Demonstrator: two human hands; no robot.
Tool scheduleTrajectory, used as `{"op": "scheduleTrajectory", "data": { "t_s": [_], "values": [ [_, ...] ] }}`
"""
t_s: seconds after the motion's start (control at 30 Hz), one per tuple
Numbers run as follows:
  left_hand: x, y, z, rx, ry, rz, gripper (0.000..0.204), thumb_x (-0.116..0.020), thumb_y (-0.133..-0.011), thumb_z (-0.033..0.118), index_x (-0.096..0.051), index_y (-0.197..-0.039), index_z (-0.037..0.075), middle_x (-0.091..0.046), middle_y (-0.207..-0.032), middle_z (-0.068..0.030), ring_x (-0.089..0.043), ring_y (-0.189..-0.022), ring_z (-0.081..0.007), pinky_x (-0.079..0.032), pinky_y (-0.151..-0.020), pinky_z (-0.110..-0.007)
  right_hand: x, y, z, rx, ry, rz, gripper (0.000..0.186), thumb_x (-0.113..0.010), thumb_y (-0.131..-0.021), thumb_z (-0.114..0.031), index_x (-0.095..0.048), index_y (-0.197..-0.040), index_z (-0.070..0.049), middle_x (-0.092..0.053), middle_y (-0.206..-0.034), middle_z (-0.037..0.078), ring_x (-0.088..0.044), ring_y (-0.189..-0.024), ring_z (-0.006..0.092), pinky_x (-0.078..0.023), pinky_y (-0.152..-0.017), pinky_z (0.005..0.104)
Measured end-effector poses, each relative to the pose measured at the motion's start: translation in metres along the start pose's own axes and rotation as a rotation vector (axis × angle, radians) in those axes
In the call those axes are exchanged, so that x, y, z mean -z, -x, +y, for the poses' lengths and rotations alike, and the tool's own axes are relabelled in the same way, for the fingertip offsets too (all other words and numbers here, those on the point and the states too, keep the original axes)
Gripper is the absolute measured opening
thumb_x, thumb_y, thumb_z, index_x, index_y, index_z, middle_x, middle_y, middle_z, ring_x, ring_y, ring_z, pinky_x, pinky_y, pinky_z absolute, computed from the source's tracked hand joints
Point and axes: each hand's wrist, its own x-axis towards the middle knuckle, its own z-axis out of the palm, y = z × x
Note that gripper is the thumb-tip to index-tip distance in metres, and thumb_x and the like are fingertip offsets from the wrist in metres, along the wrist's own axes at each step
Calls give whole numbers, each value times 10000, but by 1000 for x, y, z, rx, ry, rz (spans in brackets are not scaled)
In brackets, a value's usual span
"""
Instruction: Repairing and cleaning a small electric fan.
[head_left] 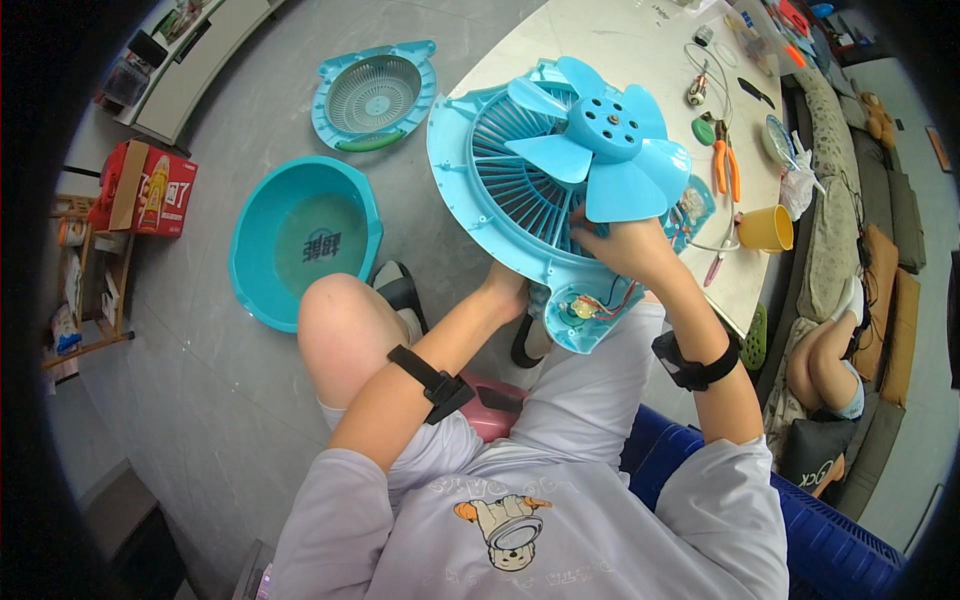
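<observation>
A light blue fan housing point(452, 190) with a slatted grille leans over my lap against the table. Its blue fan blades point(632, 187) stand in front of the grille. My left hand point(508, 286) supports the housing at its lower edge, with its fingers hidden underneath. My right hand point(628, 247) reaches in behind the lowest blades. Its fingers are curled close to the grille, and what lies between them is hidden. Below that hand, a control base point(582, 312) with red wires and a small round part hangs over my thigh.
On the white table point(540, 45) lie orange-handled pliers point(733, 172), a screwdriver point(697, 88), a green tape roll point(703, 130) and a yellow cup point(767, 229). A teal basin point(245, 262) and a round grille cover point(322, 108) rest on the floor. Another person's legs point(825, 350) show on the sofa.
</observation>
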Motion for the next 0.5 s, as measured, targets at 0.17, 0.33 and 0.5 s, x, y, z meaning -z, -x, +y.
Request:
{"op": "scheduleTrajectory", "data": {
  "t_s": [0.17,0.33,0.5],
  "values": [
    [1,-3,0,37,52,100,339,-483,-965,284,-504,-1228,71,-594,-1141,-59,-597,-1011,-179,-496,-883,-382,-2,-1,-4,4,23,15,195,-738,-745,-145,-684,-912,-60,-654,-843,88,-643,-798,217,-512,-730,341],
    [6,-4,0,-7,150,-34,358,-482,-956,291,-501,-1239,73,-595,-1141,-69,-594,-1027,-191,-492,-897,-390,-1,-3,-8,-6,40,1,210,-735,-727,-153,-686,-909,-61,-651,-839,93,-639,-792,220,-508,-717,343],
    [2,2,8,-33,263,-184,383,-492,-937,299,-498,-1250,77,-591,-1180,-84,-592,-1054,-205,-487,-916,-403,-3,-8,-15,5,101,0,230,-732,-691,-169,-674,-876,-45,-648,-786,90,-633,-730,224,-507,-679,343]
  ]
}}
